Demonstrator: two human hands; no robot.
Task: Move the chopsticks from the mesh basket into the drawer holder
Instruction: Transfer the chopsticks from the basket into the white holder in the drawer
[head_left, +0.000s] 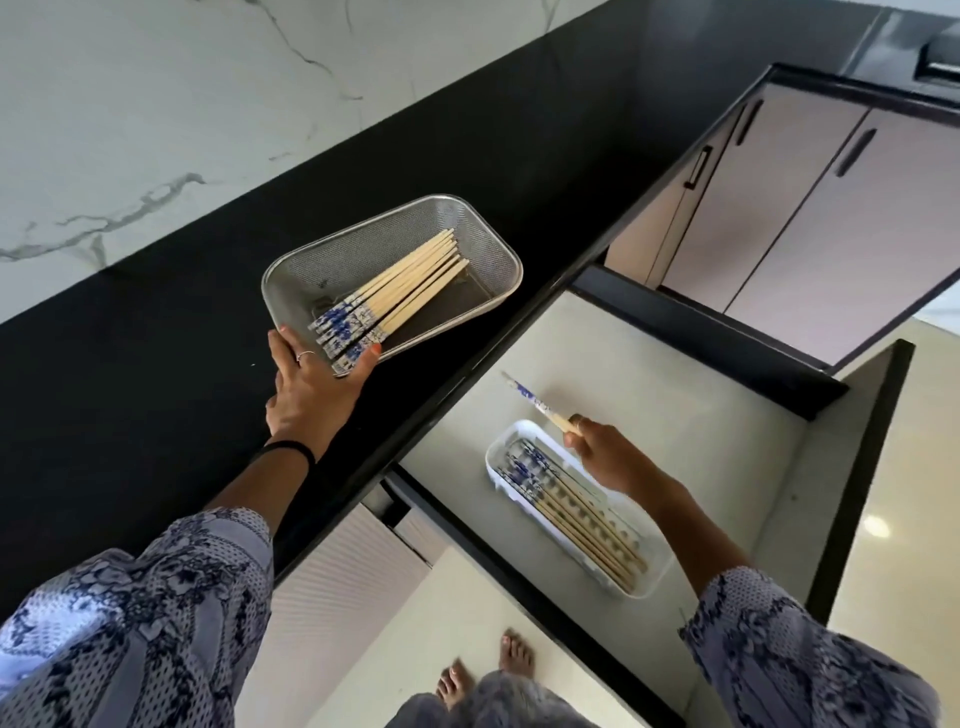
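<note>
A metal mesh basket (483, 234) sits on the black countertop and holds several wooden chopsticks (410, 280) with blue-and-white patterned ends. My left hand (311, 384) grips the basket's near corner, thumb over the rim by the chopstick ends. In the open drawer below lies a white holder (498, 441) with several chopsticks (576, 514) laid in it. My right hand (608, 457) hovers over the holder, shut on a single chopstick (535, 402) whose patterned end points up and left.
The black countertop (156, 374) runs diagonally under a white marble wall. The open drawer (649, 374) has a pale floor and dark rims. Pink cabinet doors (810, 208) stand at the upper right. My bare feet (483, 670) are on the light floor below.
</note>
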